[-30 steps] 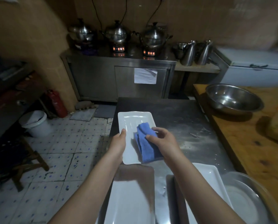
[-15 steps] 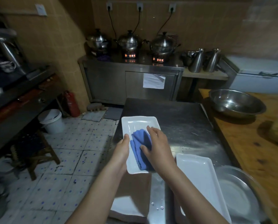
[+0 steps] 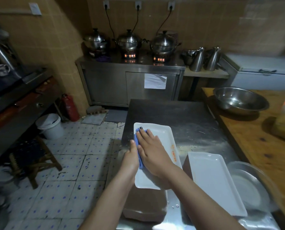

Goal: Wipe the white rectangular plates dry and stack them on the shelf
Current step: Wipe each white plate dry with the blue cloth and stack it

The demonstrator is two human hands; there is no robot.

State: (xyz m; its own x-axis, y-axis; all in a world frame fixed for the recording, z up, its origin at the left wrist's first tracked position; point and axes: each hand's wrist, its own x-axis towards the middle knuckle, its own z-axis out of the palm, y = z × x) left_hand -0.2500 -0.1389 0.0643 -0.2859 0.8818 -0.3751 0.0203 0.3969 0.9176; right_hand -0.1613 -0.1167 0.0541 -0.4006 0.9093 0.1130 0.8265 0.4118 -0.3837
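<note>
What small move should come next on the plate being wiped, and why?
Probably slide the blue cloth rightward. The right hand presses it flat on the left part of the plate, the left hand grips that edge, and the right strip lies uncovered.

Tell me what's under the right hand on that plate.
A blue cloth, pressed flat on the white rectangular plate by the right hand. Only its left edge shows; the rest, and the plate surface beneath, is covered.
</note>
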